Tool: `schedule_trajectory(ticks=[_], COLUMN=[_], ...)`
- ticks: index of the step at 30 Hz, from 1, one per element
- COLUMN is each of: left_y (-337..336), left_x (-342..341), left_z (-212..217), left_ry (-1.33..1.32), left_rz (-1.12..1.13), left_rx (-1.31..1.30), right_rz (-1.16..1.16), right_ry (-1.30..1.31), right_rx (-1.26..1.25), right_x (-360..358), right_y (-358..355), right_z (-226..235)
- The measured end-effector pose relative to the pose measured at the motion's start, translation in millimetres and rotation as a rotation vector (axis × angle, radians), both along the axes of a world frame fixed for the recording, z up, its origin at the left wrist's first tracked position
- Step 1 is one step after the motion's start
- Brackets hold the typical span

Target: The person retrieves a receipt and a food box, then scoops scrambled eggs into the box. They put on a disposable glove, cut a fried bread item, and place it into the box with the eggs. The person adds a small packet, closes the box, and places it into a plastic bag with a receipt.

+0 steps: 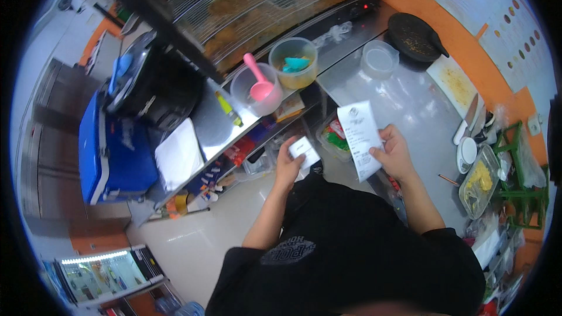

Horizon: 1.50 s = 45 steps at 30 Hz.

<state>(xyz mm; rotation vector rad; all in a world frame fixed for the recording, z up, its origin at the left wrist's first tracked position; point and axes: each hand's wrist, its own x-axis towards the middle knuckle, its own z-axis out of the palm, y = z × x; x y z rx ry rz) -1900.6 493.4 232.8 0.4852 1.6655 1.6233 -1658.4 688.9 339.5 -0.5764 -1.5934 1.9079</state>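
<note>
Left hand [288, 164] gripping small white paper [304, 150], right hand [393, 153] pinching long receipt [361, 139] above steel counter [410, 105] edge

An orange wall [462, 52] rises behind the steel worktop [410, 105]. The pale floor [193, 240] shines under cool light, near a blue cooler [111, 158] and lit fridge [105, 272].

The person wears a black short-sleeved top, loose over the trunk, with a grey oval print of lettering on the chest. Both forearms are bare from the sleeve ends down, and the left hand [287, 167] and right hand [395, 155] wear no gloves.
</note>
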Motion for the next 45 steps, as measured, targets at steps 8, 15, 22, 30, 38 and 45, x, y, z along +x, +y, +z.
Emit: schedule_trajectory(ticks=[8, 15, 22, 30, 38, 45], left_y=[251.2, 295.9, 278.7, 288.5, 264.8, 298.0], left_x=[-45.5, -39.6, -29.6, 6.2, 69.0, 65.3], left_z=[-8.6, -34.0, -37.3, -12.4, -17.9, -30.9], left_ry=[0.631, 1.076, 1.097, 1.053, 1.134, 1.452], left_rz=[-0.322, -0.409, -0.351, -0.406, -0.908, -0.716], left_rx=[0.116, -0.378, -0.137, -0.008, 0.138, -0.277], right_rz=[-0.364, -0.351, -0.28, -0.4, -0.449, -0.404], right_ry=[-0.102, -0.256, -1.139, -0.883, -0.817, -0.969], right_rx=[-0.02, -0.001, 0.816, 0.915, 0.763, 0.807], right_x=[-9.5, 29.8, 15.4, 12.2, 63.8, 57.9], right_y=[58.3, 94.4, 141.4, 155.9, 137.5, 117.3], right_z=[17.3, -26.4, -114.7, -124.3, -121.6, -127.1])
